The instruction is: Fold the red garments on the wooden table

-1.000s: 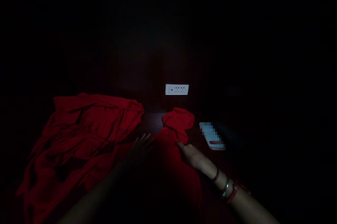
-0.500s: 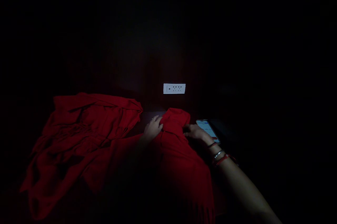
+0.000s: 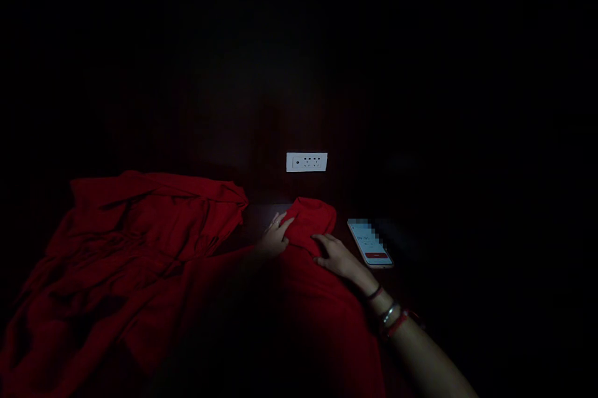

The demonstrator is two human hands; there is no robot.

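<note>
A red scarf (image 3: 308, 223) lies on the dark surface in front of me, its far end folded into a rounded, layered bundle. At the left edge of that fold rests my left hand (image 3: 276, 239), open, with fingers extended along the cloth and a ring on one of them. My right hand (image 3: 337, 257) is open too, thumb and fingers apart, touching the scarf's right side just below the fold. Bracelets circle the right wrist. The scarf's near part runs down toward me into shadow.
More rumpled red cloth (image 3: 154, 217) spreads across the left; whether it joins the scarf I cannot tell. A lit phone (image 3: 371, 245) lies right of the scarf. A white wall socket (image 3: 307, 162) is on the dark wall behind. Everything farther out is black.
My right hand has come from the scarf's right edge onto its top, its fingers now spread. My left fingers have straightened. The view has shifted slightly, and the fringe has left it.
</note>
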